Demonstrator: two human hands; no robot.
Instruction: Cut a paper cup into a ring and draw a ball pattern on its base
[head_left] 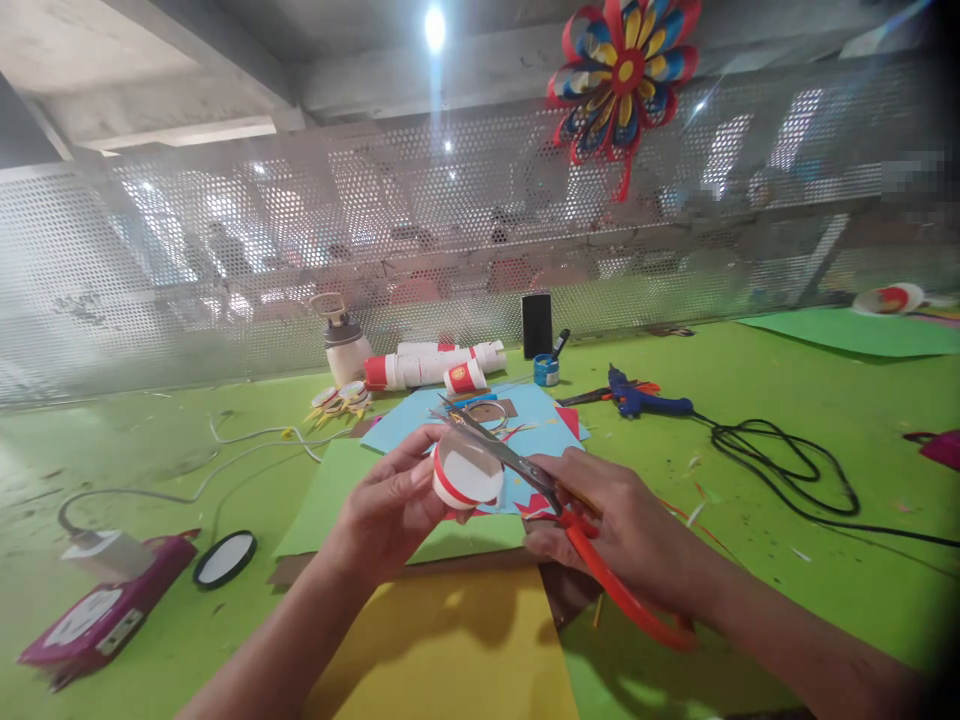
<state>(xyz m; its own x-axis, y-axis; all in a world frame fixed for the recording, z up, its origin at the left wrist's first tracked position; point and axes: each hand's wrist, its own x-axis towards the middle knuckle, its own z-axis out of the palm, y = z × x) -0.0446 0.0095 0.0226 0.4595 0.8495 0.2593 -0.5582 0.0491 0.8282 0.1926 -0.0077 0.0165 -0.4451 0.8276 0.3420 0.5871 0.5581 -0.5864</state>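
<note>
Left hand (401, 492) is gripping a red-banded white paper cup (466, 484); right hand (622, 525), at three o'clock, orange-handled metal scissors (550, 486), risking cuts from slipping.

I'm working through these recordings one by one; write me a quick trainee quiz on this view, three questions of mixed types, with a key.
1. Multiple choice: what does the right hand hold?
A) a spoon
B) scissors
C) a ruler

2. True or false: in the picture, the blue glue gun lies to the right of the small blue jar.

3. Fill in the missing word: the left hand holds a round white cup piece with a ____ band.

Key: 1. B; 2. True; 3. red
</note>
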